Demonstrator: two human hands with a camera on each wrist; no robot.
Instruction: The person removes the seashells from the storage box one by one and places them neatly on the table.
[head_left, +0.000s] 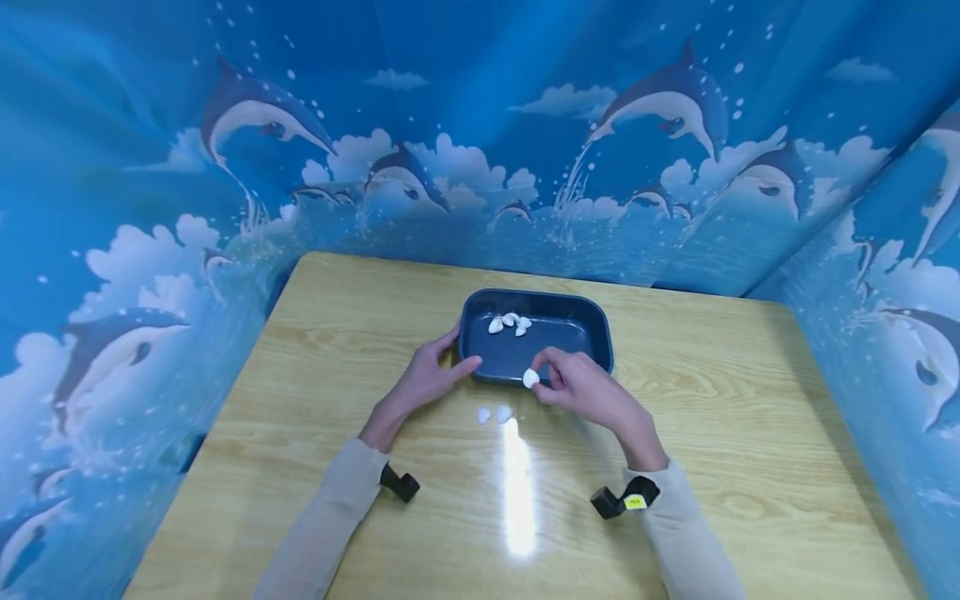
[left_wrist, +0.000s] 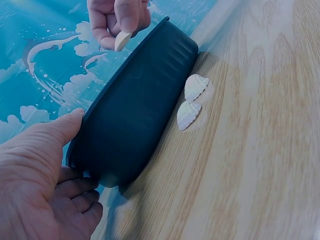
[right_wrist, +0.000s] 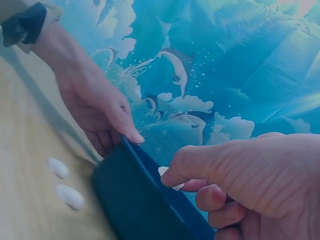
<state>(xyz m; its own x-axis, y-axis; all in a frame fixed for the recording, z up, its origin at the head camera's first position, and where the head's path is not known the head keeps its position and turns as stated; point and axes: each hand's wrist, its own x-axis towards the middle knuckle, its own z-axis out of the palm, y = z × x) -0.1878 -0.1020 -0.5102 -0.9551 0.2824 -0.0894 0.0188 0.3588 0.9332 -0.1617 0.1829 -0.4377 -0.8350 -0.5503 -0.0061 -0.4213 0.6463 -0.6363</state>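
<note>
Left hand [head_left: 427, 375] gripped one dark-blue oblong tray [head_left: 566, 335], right hand [head_left: 588, 388] one white ridged shell [head_left: 531, 378]; two shells [left_wrist: 195, 88] lay outside, four-plus shells [head_left: 510, 320] inside.

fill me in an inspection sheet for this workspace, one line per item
Surface: wood-grain table, with a bright glare streak in front of the dish.
Job's things: dark dish holding a cluster of white shells; two loose shells side by side on the table in front of it.
Clutter: nothing seen.
Grips: left hand holds the dish's left end, thumb at the rim; right hand pinches another shell near the front rim.
Cables: nothing seen.
Surroundings: blue dolphin-print sheet behind and at both sides; black devices on both wrists.
</note>
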